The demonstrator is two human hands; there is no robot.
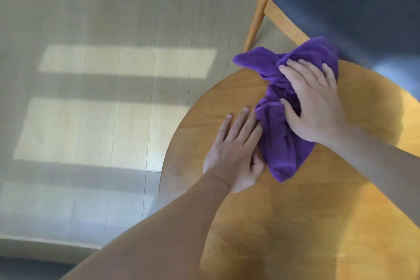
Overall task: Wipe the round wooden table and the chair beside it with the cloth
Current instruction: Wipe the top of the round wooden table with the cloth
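A crumpled purple cloth [284,143] lies on the round wooden table [306,211] near its far edge, one corner hanging past the rim. My right hand [313,102] presses down on the cloth's middle, fingers curled into its folds. My left hand [236,150] lies flat on the tabletop just left of the cloth, fingers stretched out, thumb touching the cloth's edge. The chair [354,7] stands beyond the table at the upper right, with a dark seat pad and light wooden frame.
Pale plank flooring [102,98] with bright sunlit patches fills the left side. A chair leg [261,7] slants down to the floor close to the table's far rim.
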